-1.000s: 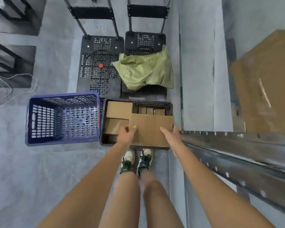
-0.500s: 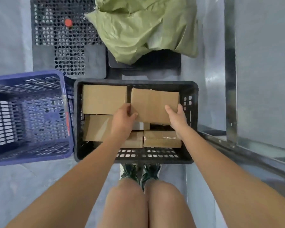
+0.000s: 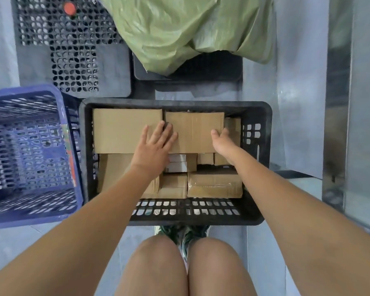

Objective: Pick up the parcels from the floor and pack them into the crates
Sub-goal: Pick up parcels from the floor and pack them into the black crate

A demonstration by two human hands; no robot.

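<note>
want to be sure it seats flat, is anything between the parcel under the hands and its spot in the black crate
Nothing visible does. The cardboard parcel already lies in the black crate beside another flat parcel, resting on smaller boxes. The left hand and right hand rest open on it.

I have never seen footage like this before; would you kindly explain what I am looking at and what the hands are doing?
There is no machine here: a person wears one wide-angle camera on the head, looking down past bare knees at the floor. The left hand lies flat, fingers straight, across two cardboard parcels. The right hand rests on the right parcel, which lies in the black crate beside the left parcel. Nothing is gripped. Smaller boxes fill the crate's near side. A blue crate stands left of it, with no parcel visible inside. Beyond lie a green bag and black perforated platforms.
</note>
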